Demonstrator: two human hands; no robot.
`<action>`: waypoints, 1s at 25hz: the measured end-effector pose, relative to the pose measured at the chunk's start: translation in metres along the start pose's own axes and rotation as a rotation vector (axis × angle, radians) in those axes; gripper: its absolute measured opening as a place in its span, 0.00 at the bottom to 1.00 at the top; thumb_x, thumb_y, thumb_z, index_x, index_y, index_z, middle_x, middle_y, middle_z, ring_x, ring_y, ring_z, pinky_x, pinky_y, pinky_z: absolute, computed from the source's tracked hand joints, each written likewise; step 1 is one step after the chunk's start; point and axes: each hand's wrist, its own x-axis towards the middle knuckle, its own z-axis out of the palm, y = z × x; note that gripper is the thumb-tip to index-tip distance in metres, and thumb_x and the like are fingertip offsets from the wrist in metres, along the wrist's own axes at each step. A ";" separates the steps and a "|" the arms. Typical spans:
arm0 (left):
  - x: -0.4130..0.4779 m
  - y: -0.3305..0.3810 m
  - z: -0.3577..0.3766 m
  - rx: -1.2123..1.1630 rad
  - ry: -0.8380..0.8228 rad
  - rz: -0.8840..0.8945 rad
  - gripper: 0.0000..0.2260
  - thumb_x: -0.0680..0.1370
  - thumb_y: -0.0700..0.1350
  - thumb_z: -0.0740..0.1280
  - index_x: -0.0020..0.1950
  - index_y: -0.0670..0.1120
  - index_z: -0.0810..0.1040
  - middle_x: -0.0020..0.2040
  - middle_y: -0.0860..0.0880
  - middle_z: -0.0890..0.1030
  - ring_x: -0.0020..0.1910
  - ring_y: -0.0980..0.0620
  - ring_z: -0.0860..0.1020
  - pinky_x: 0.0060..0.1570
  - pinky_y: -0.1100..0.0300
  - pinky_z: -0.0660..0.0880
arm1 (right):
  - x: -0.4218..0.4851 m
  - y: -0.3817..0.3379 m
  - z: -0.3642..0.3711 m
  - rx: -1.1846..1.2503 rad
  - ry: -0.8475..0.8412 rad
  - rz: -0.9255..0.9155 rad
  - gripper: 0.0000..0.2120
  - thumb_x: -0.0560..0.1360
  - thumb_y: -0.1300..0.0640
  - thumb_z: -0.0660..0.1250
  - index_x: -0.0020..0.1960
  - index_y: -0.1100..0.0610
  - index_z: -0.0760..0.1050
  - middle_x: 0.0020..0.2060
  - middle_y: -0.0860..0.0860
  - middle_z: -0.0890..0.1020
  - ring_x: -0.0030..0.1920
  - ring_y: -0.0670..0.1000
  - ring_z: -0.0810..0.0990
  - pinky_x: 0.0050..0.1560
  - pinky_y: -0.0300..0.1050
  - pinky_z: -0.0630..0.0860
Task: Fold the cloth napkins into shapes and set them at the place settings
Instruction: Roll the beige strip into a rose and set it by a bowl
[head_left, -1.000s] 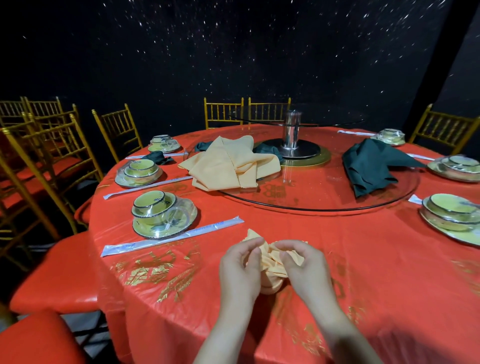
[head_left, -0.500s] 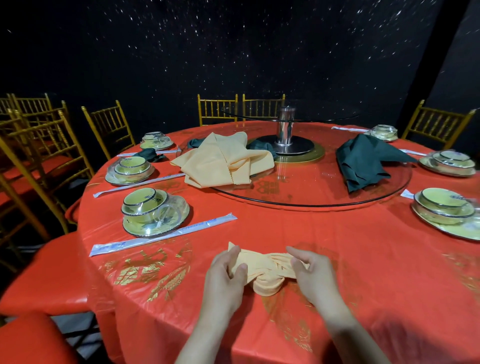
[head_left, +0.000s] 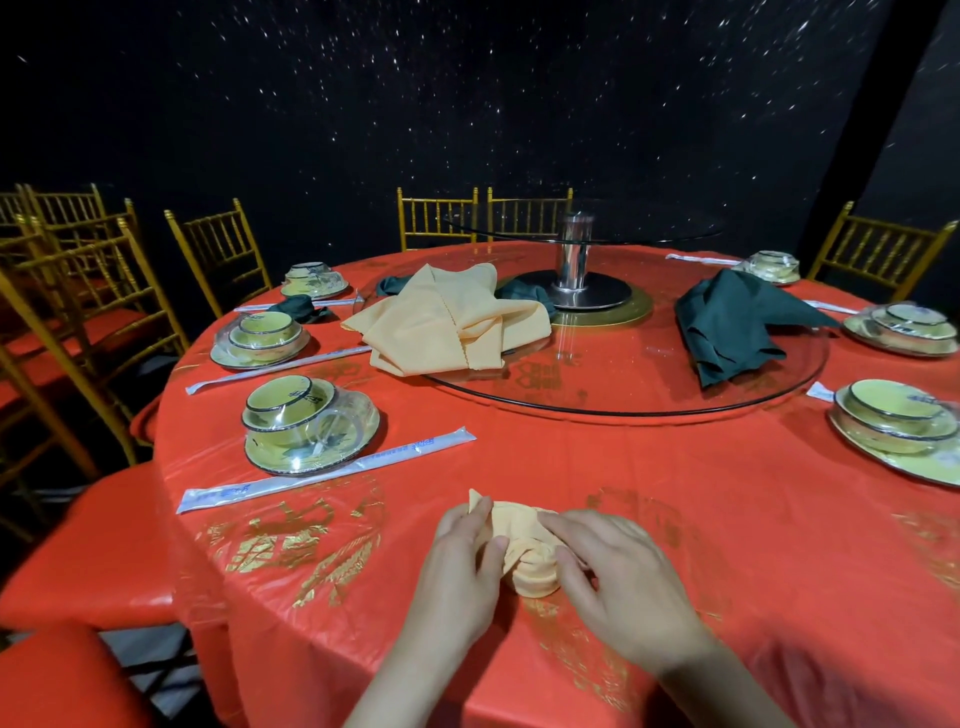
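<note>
Pinching a small rolled peach cloth napkin (head_left: 524, 558) from both sides, the left hand (head_left: 457, 571) curls round its left edge and the right hand (head_left: 623, 577) grips its right, near the front edge of the red plastic-covered round table (head_left: 675, 493). Blue print on the white chopstick wrapper (head_left: 327, 470) beyond is unreadable. Farther off stands a star-speckled black wall (head_left: 467, 104).

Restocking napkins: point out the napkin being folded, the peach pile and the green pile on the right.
folded peach napkin (head_left: 521, 540), head view, middle folds.
peach napkin pile (head_left: 447, 332), head view, top cloth's centre.
right green napkin pile (head_left: 732, 327), head view, heap's middle.
</note>
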 end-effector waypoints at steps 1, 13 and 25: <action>-0.002 0.000 0.000 0.013 -0.001 0.006 0.21 0.80 0.43 0.61 0.73 0.43 0.63 0.66 0.48 0.66 0.69 0.51 0.66 0.59 0.73 0.57 | -0.002 0.002 0.000 0.005 -0.009 0.016 0.16 0.77 0.45 0.56 0.58 0.47 0.77 0.50 0.40 0.80 0.49 0.42 0.78 0.61 0.40 0.64; 0.003 0.017 -0.008 -0.008 -0.187 0.261 0.25 0.73 0.62 0.52 0.61 0.49 0.74 0.60 0.58 0.72 0.59 0.65 0.69 0.59 0.72 0.62 | 0.036 0.004 -0.015 0.149 -0.164 0.252 0.08 0.75 0.48 0.65 0.53 0.45 0.75 0.33 0.38 0.79 0.42 0.40 0.78 0.64 0.45 0.64; -0.002 0.008 0.011 0.249 -0.367 0.223 0.42 0.71 0.69 0.50 0.77 0.49 0.40 0.78 0.51 0.45 0.76 0.58 0.45 0.71 0.66 0.46 | 0.060 0.020 0.000 0.067 -0.283 0.405 0.08 0.77 0.48 0.62 0.43 0.47 0.78 0.39 0.44 0.81 0.51 0.50 0.78 0.55 0.45 0.64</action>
